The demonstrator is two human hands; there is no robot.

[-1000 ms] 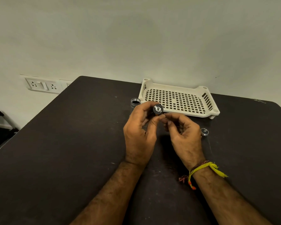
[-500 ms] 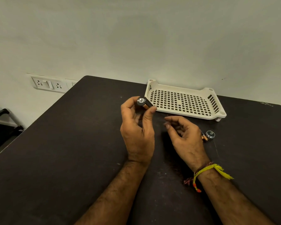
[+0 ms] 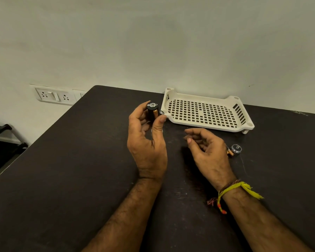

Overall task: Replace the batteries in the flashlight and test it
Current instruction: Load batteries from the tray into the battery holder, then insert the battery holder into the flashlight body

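Your right grip (image 3: pixel 206 151) hangs loose over the desk (image 3: pixel 71 179), fingers relaxed and holding nothing; a battery (image 3: pixel 230 152) and cap (image 3: pixel 236 148) lie just beyond it. Your left grip (image 3: pixel 147 142) pinches the battery holder (image 3: pixel 152 111) upright, tray (image 3: pixel 205 127) just beyond.

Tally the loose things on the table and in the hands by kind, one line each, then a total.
Battery holder, in the left hand: 1
Loose batteries, by the right hand: 1 seen, partly hidden
Metal caps or rings: 2
Tray: 1
Total: 5
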